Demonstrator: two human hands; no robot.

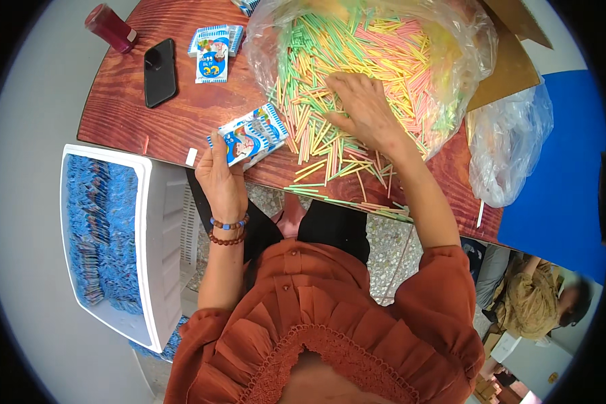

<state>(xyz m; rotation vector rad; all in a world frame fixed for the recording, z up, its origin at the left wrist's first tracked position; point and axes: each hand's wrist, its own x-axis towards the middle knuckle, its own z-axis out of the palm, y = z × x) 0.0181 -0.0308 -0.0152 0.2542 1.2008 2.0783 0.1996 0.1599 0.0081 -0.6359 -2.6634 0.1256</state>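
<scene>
My left hand (220, 176) holds a small blue-and-white printed packet (252, 137) at the front edge of the reddish wooden table (124, 111). My right hand (361, 108) lies palm down on a heap of thin coloured sticks (330, 145) in green, yellow and pink, its fingers spread among them. The sticks spill out of a large clear plastic bag (384, 47) onto the table.
A white plastic crate (151, 249) packed with blue packets stands at my left. On the table lie a black phone (159, 72), a dark red bottle (110, 27) and more packets (214, 48). A crumpled clear bag (508, 145) and brown cardboard (505, 67) sit right. Another person (539, 299) sits lower right.
</scene>
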